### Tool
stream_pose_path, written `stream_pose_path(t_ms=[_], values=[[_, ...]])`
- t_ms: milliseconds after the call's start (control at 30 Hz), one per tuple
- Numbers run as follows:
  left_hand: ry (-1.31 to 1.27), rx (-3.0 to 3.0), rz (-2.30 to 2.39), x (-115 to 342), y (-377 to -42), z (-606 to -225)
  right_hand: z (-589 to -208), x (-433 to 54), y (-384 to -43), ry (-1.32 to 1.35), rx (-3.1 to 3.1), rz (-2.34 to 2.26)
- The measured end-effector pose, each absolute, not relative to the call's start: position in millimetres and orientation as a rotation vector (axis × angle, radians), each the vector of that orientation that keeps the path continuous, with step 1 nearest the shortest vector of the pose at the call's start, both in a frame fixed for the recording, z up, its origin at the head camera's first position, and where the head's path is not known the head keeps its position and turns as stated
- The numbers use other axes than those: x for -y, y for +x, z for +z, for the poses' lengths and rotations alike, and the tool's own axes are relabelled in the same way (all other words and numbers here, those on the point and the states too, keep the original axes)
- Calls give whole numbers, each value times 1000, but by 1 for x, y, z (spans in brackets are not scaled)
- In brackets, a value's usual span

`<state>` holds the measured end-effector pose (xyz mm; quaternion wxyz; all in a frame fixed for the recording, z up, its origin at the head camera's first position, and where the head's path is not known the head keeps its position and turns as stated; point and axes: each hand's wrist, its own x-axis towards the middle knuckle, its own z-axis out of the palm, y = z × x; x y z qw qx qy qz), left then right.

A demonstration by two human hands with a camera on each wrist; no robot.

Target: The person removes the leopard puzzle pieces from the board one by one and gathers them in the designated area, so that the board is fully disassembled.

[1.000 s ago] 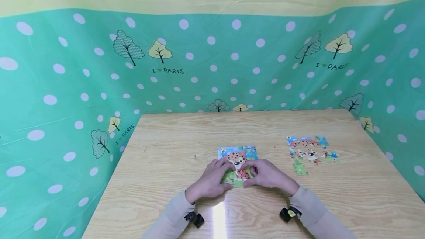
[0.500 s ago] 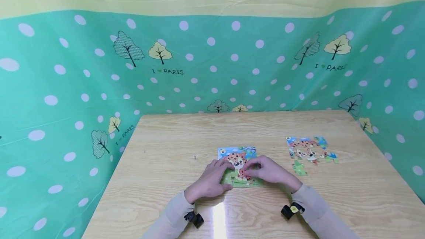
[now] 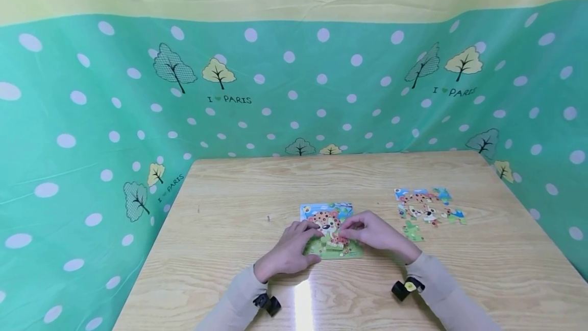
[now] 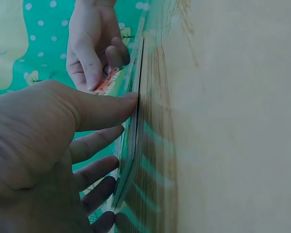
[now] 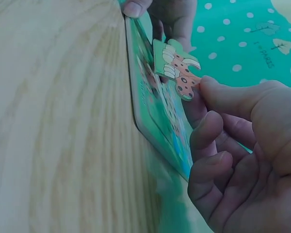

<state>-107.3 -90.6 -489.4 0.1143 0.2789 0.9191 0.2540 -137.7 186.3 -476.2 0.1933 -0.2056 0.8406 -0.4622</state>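
Observation:
A leopard jigsaw puzzle in a flat tray [image 3: 309, 210] lies at the near middle of the table. My right hand [image 3: 375, 233] pinches a puzzle piece [image 5: 177, 68] between thumb and forefinger; its printed side shows spotted orange fur, pale paws and green. The piece is tilted and raised above the puzzle, as the right wrist view shows. My left hand [image 3: 289, 250] rests at the tray's left side, fingers spread. In the left wrist view, its thumb [image 4: 111, 108] touches the tray's near edge.
To the right on the wooden table [image 3: 229, 188] lies a second, loosely arranged leopard puzzle [image 3: 418, 199]. A green piece [image 3: 412, 231] sits below it. A tiny dark speck [image 3: 268, 218] is left of the tray. A polka-dot curtain [image 3: 257, 91] hangs around the table.
My right hand has lifted the piece out of the lower right of the puzzle and tilted it up, shifting slightly right. The left hand has stayed in place.

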Motion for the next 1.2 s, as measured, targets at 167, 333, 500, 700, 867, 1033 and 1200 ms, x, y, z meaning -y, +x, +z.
stream_pose_path(t_ms=[167,333,500,700,867,1033,1200], values=[[815,-2685,764,92,-106,-491,-476,-198,-141,-571,-2364,-1313],[824,-2681,768,92,-105,-489,-474,-211,-143,-540,-2374,-1318],[828,-2676,763,92,-105,-487,-470,-222,-142,-536,-2377,-1305],[828,-2673,766,92,-105,-487,-468,-238,-141,-590,-2372,-1231],[825,-2668,773,92,-105,-486,-469,-250,-142,-588,-2353,-1208],[826,-2664,777,92,-105,-485,-468,-259,-142,-530,-2370,-1168],[820,-2663,775,91,-105,-484,-465,-269,-141,-484,-2396,-1192]])
